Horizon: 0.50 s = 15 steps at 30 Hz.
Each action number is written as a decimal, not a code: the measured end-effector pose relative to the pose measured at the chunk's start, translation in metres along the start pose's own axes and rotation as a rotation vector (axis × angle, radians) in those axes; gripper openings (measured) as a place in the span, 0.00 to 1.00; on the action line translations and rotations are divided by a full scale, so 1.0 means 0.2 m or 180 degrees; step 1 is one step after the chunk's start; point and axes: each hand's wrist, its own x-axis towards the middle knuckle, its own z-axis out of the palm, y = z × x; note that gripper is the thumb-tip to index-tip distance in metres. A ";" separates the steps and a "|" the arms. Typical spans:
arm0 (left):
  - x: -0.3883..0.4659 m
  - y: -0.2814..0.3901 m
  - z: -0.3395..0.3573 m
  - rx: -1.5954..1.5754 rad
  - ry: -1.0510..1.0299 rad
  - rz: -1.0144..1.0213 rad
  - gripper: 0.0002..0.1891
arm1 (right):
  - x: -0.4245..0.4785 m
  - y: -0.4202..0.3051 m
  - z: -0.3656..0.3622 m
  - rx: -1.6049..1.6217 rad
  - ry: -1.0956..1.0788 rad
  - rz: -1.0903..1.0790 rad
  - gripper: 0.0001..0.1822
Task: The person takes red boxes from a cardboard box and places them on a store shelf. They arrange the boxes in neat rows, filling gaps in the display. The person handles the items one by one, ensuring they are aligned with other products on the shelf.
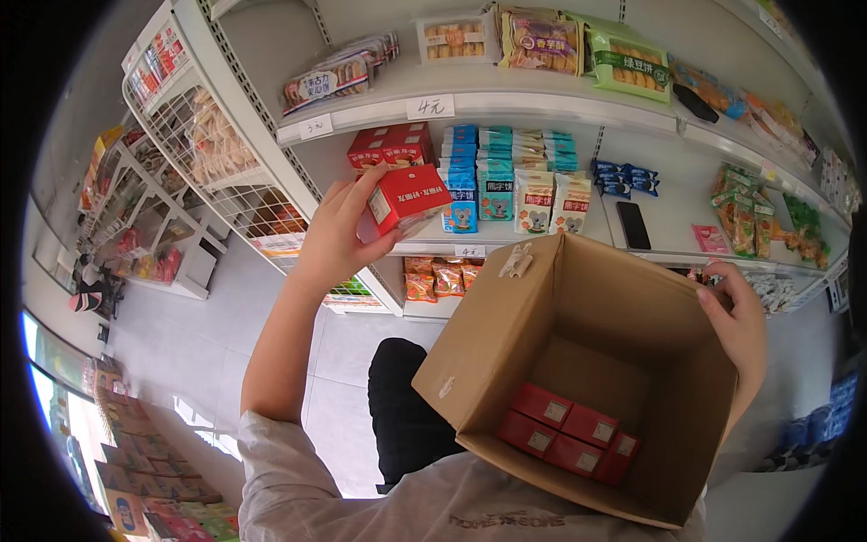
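Note:
Between the thumb and fingers of my left hand [349, 234] is a red snack box [410, 198], held tilted in front of the middle shelf. Just behind it, more red boxes [393, 143] stand stacked at the shelf's left end. My right hand [735, 322] grips the far right rim of a cardboard carton [498, 325], thumb inside the edge. The carton is tipped with its opening towards me, close against my body. Several red boxes [569, 430] lie together at its near bottom end.
Blue, teal and cream biscuit packs [498, 183] stand in rows right of the red boxes. A black phone [633, 225] lies on that shelf; another dark device [695, 103] is above. Packaged pastries [542, 42] fill the upper shelf. A wire rack [223, 156] adjoins on the left.

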 end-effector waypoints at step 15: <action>0.31 -1.17 0.76 0.1755 -0.0574 -0.1059 0.41 | 0.13 0.11 0.01 0.0423 -0.0049 0.0458 0.17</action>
